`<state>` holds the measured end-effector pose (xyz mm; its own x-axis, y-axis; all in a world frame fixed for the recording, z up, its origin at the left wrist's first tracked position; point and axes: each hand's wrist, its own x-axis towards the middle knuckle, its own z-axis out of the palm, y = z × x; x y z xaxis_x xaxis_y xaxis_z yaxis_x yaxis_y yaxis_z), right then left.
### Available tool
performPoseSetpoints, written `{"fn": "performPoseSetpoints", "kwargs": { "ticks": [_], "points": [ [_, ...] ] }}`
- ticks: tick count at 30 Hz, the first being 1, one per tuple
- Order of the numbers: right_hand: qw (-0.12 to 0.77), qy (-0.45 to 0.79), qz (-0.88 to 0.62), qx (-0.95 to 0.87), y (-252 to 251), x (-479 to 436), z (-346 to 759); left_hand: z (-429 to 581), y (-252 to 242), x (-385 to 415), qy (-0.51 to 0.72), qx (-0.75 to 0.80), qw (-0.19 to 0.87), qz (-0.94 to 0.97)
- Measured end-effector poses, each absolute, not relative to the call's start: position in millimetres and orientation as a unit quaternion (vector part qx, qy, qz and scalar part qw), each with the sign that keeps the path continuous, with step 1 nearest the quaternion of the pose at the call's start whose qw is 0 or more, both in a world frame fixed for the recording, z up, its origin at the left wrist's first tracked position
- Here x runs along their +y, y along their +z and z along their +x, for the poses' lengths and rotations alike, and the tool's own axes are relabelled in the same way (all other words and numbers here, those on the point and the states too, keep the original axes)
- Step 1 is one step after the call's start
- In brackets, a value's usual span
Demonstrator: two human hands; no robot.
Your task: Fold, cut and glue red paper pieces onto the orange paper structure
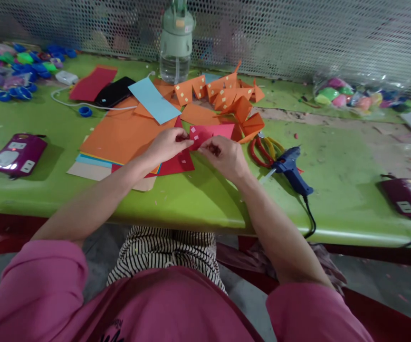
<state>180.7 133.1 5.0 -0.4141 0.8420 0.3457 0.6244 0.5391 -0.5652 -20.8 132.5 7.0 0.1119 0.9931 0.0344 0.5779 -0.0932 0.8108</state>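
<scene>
While we sit at the green table (pixel 191 204), its middle is covered by a stack of flat paper with a broad orange sheet (pixel 123 135) on top and a light blue sheet (pixel 153 99) lying slantwise across its far corner. Behind that lies a heap of folded orange pieces (pixel 226 95), creased into peaks and dotted with small white squares. At the near edge of the heap we hold the red paper piece (pixel 212 132) just above the table, between the orange sheet and the red-handled scissors (pixel 262 149). It is a wide, flat strip of pinkish red with a straight top edge, and a few white squares are stuck near its left end. A darker red sheet (pixel 176 164) lies under it, poking out from the stack. Our left hand (pixel 166 145) has its fingers closed on the strip's left end; our right hand (pixel 224 154) pinches the lower edge with thumb and fingertips pressed together. A blue glue gun (pixel 291 166) rests just beside our right hand, touching the scissors.
</scene>
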Motion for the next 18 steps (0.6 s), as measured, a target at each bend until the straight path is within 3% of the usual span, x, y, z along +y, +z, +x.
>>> {"fn": "performPoseSetpoints", "kwargs": {
  "ticks": [7, 13, 18],
  "points": [
    [0.251, 0.184, -0.425, -0.850, 0, 123, 164, -28, 10, 140, 0.296, 0.621, 0.277, 0.671],
    [0.144, 0.149, -0.469, -0.859, 23, 116, 154, -30, 5, 143, 0.295, 0.617, 0.271, 0.677],
    [0.091, 0.012, -0.576, -0.812, 63, 99, 219, -35, 5, 143, 0.289, 0.604, 0.292, 0.682]
  ]
}}
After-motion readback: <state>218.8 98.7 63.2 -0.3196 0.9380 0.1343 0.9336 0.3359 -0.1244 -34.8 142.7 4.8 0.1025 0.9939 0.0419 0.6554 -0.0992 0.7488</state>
